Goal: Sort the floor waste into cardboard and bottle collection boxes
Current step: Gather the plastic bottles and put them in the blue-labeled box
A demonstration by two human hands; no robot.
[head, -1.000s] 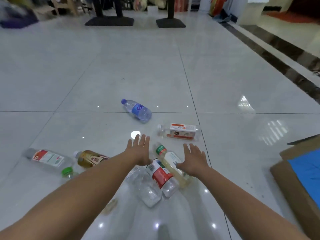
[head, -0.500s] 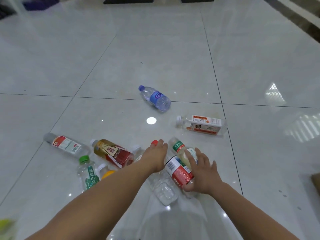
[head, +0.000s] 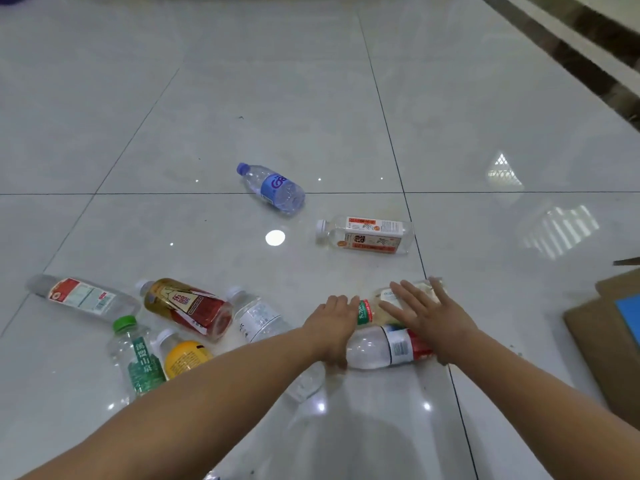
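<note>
Several plastic bottles lie on the glossy tiled floor. My left hand [head: 334,325] is curled over the cap end of a clear bottle with a red and white label [head: 388,346], which lies crosswise. My right hand [head: 429,320] is spread flat, fingers apart, over that bottle's other end and over a pale bottle with a green neck band [head: 369,311]. Farther off lie a blue-label bottle [head: 273,187] and an orange-and-white-label bottle [head: 367,235]. A cardboard box [head: 595,344] sits at the right edge.
To the left lie a brown tea bottle [head: 188,308], a clear white-capped bottle [head: 258,317], a green-capped bottle [head: 136,362], an orange bottle [head: 183,356] and a red-label bottle [head: 83,299]. A crushed clear bottle [head: 306,386] shows under my left forearm. Something blue [head: 630,317] lies in the box.
The view dropped toward the floor. Both hands came down onto the bottles, and the red-label bottle has swung from upright-diagonal to crosswise between my hands.
</note>
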